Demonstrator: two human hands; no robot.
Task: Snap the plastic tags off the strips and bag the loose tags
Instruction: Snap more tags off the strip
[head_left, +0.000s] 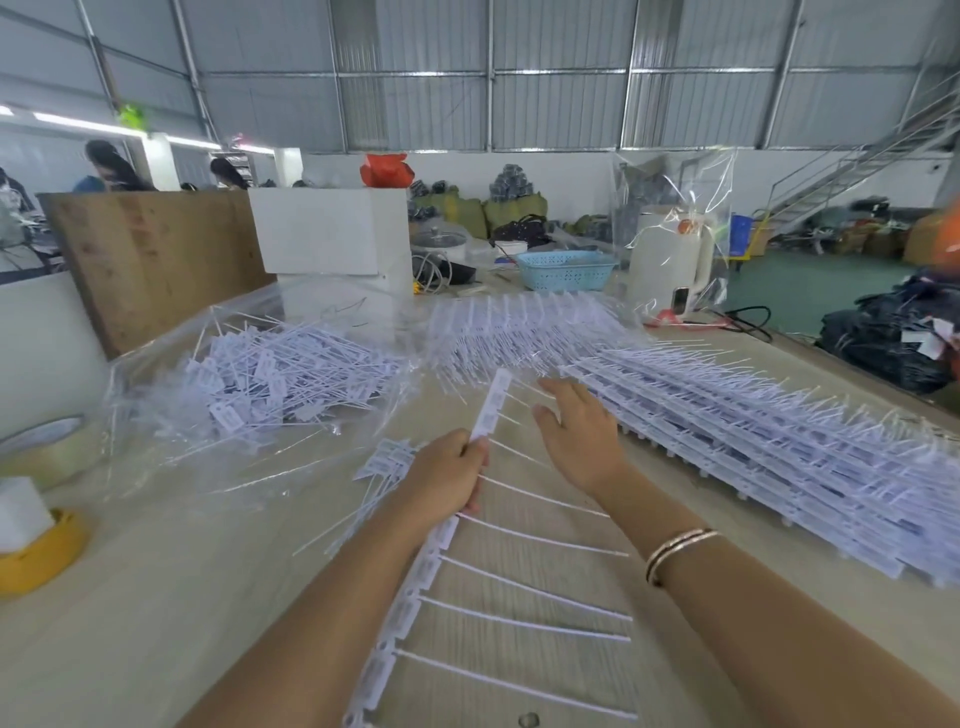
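Partly hidden strip (415, 566) under left hand (447, 475), lower end cut off

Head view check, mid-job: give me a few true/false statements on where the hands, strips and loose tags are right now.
1. The left hand grips the tag strip. True.
2. The right hand holds a strip too. False: it is open, fingers spread above the table.
3. Loose tags lie heaped on the clear plastic bag at left. True.
4. The stack of unbroken strips lies left of the hands. False: it is at right.
5. The blue basket sits at the table's far end. True.
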